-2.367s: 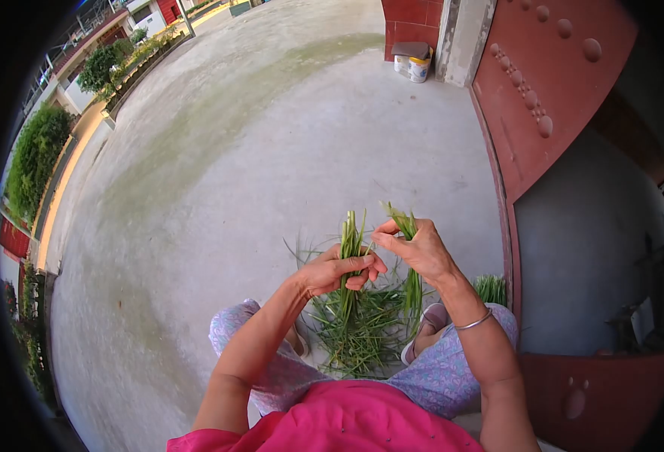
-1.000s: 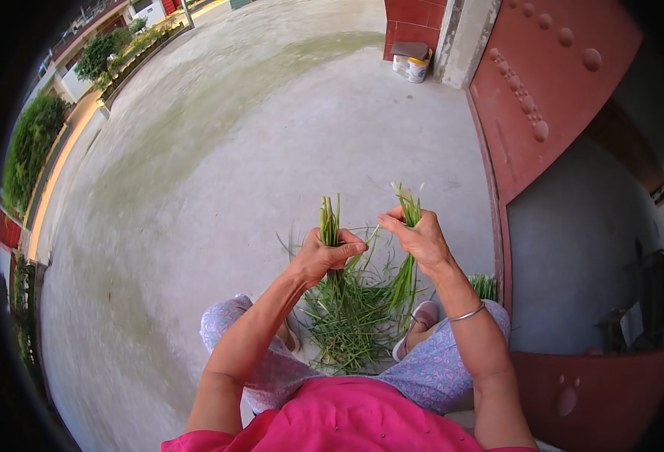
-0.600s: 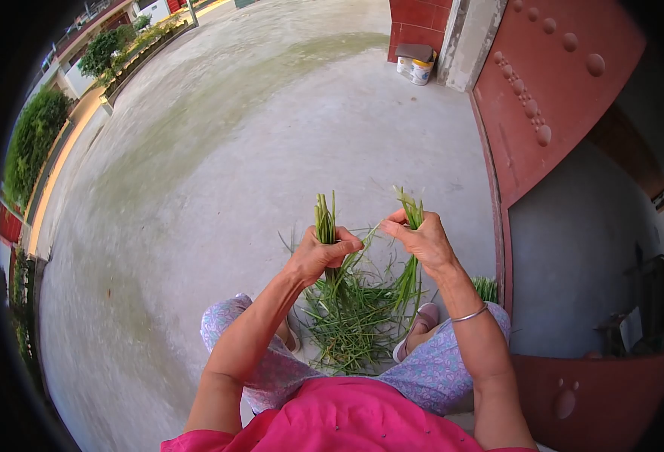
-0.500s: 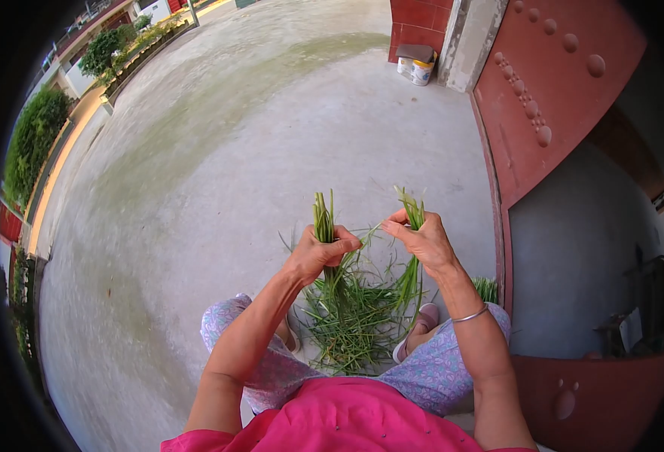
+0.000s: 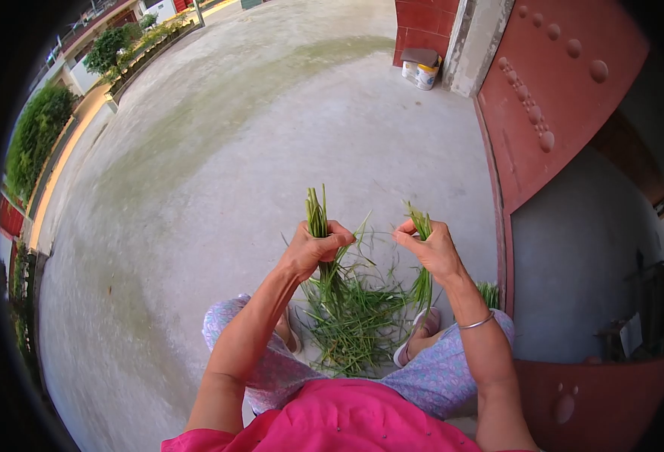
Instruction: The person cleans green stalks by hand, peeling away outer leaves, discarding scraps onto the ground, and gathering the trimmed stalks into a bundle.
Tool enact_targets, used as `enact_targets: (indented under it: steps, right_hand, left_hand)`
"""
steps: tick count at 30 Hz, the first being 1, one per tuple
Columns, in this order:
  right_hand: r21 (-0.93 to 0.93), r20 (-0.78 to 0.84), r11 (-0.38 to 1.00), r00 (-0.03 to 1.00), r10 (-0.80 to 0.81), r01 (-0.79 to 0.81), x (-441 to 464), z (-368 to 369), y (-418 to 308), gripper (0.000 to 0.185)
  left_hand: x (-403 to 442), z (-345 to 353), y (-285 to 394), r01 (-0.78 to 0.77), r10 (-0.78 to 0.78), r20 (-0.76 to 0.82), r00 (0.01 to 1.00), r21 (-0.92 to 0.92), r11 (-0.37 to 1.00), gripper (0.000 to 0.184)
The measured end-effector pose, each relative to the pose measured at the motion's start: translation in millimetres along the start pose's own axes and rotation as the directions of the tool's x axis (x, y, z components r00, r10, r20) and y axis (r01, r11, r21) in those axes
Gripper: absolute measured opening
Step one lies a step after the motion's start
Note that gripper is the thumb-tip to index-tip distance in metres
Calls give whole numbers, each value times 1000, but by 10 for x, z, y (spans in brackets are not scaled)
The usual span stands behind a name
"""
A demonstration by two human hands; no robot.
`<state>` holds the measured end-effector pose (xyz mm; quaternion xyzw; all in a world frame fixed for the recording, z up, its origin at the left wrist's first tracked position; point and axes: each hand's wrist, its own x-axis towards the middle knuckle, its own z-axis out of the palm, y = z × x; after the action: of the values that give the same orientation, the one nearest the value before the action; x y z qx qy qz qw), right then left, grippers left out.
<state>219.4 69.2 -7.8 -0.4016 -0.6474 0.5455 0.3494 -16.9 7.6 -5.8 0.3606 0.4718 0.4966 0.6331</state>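
My left hand [image 5: 318,247] is closed round an upright bundle of green stalks [image 5: 316,211], whose cut-looking ends stick up above the fist while the leaves hang below. A thin blade pokes out to the right by its thumb and fingertips. To the right, my right hand [image 5: 431,247] is closed on a smaller green bunch [image 5: 422,288], with pale tips above it and leaves hanging below; its thumb and index finger are pinched. The two hands are apart. Beneath them, between my feet, lies a loose pile of green blades [image 5: 353,331] on the concrete.
Another green bunch [image 5: 488,293] stands on the ground by the right knee, beside the red door [image 5: 558,98]. Buckets with a dark cover [image 5: 421,71] are at the wall corner. Dark items [image 5: 648,316] lie inside the doorway. Shrubs [image 5: 38,139] line the far left.
My hands have moved farther apart, the left one leftward and slightly up, the right one slightly right and down. The blade that stretched between them is no longer at my right fingertips.
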Motion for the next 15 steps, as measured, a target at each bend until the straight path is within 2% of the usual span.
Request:
enact_targets:
  steps: [1, 3, 5, 6, 7, 10, 14, 15]
  right_hand:
    - [-33, 27, 999, 1000, -2, 3, -16, 5, 20, 15]
    - [-180, 173, 979, 977, 125, -93, -92, 29, -40, 15]
    - [-221, 381, 960, 890, 249, -174, -159, 120, -19, 19]
    - [-289, 543, 942, 781, 309, -172, -220, 138, -87, 22]
    - [-320, 666, 946, 698, 265, -53, -265, 187, -79, 24]
    - [-356, 755, 934, 589, 288, 1, -327, 242, -179, 27]
    - [-197, 478, 968, 847, 233, -155, -214, 145, -104, 27]
    - [-102, 371, 995, 928, 21, 18, -168, 138, 9, 23]
  left_hand:
    - [4, -12, 1, 1, -1, -7, 1000, -1, 1000, 7]
    - [-2, -20, 16, -22, 23, -48, 999, 22, 1000, 7]
    - [-21, -25, 66, -40, 41, -60, 997, 24, 999, 8]
    - [-21, -30, 75, -38, 39, -55, 998, 17, 999, 8]
    - [-2, -37, 59, -42, 42, -64, 997, 11, 999, 8]
    - [6, -40, 53, -47, 48, -51, 998, 9, 999, 8]
    - [4, -1, 20, -29, 29, -54, 998, 6, 1000, 8]
    - [5, 4, 3, -25, 26, -43, 999, 22, 999, 8]
